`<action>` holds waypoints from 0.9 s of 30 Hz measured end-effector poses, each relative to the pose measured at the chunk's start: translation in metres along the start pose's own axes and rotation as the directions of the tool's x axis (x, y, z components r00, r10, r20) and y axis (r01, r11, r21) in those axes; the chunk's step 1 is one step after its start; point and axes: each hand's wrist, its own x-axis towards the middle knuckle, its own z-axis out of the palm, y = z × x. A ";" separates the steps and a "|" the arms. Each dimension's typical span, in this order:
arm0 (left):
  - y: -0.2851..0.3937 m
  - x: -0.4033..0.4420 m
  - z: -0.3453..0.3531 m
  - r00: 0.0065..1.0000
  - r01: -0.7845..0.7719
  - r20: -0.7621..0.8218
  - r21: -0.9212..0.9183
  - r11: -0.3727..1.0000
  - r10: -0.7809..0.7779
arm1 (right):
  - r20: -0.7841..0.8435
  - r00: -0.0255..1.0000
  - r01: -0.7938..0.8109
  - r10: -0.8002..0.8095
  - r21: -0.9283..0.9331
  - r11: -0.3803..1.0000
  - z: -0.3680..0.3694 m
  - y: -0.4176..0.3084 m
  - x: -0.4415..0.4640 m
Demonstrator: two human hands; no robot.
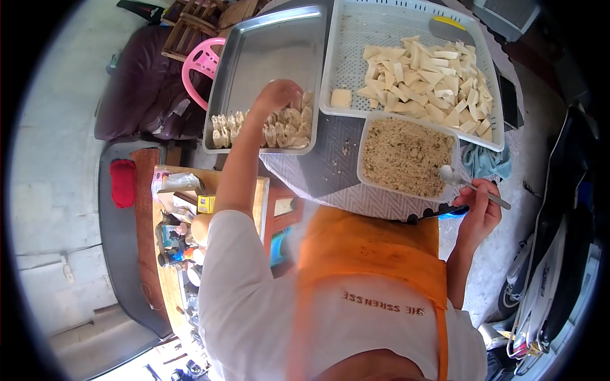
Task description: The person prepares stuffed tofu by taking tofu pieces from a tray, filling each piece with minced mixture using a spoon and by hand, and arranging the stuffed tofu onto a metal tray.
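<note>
My left hand [279, 95] reaches out palm down over the tray [267, 44] near its right edge, fingers curled toward the dumplings [276, 132]; whether they pinch one I can't tell. My right hand [484, 213], elbow bent, pinches one spoon [467, 183] by its handle, bowl at the right edge of one tub [361, 159] of filling [406, 152]. Dumplings crowd the tray's near edge, too packed to count. One basket [346, 44] carries heaped wrappers [438, 89], one square [341, 98] by its near left corner, one scraper [450, 32] toward its far right.
</note>
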 end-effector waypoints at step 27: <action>-0.052 0.026 -0.041 0.991 -0.023 -0.134 0.040 0.999 0.028 | -0.017 1.000 0.019 -0.020 -0.052 0.998 -0.001 0.005 0.000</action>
